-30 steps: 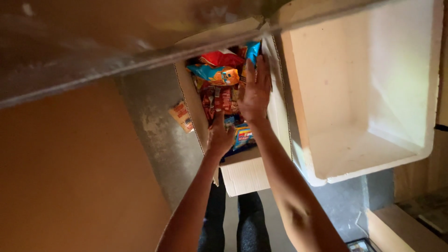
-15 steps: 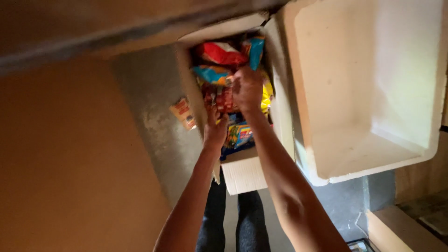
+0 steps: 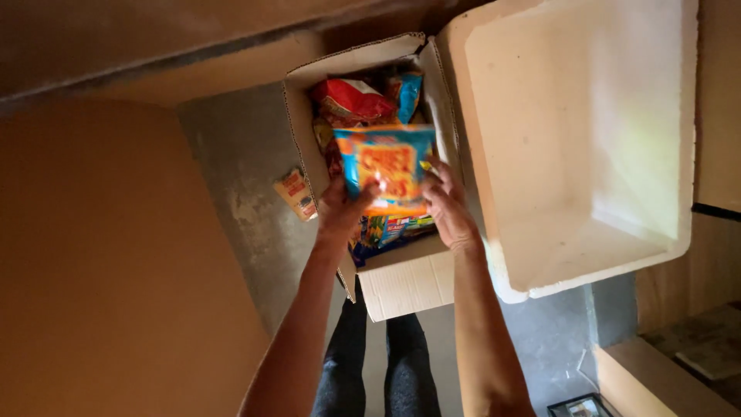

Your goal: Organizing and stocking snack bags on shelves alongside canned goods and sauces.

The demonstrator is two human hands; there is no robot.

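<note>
grey concrete floor [image 3: 247, 185], dim light, open cardboard box [image 3: 401, 286] at centre with white foam tub [image 3: 587, 139] touching its right side.

blue-and-orange snack packet [image 3: 386, 166] held above the box mouth, clamped between both hands: left hand [image 3: 340, 208] closed on its left edge, right hand [image 3: 446, 202] closed on its right edge, fingers curled round the sides. more bright snack packets [image 3: 355, 99] packed inside the box beneath, a red one at the far end. small orange packet [image 3: 296, 193] lying on the floor just left of the box. dark trouser legs [image 3: 374, 363] visible near the box's front flap. brown panel [image 3: 100, 262] filling the left side.
</note>
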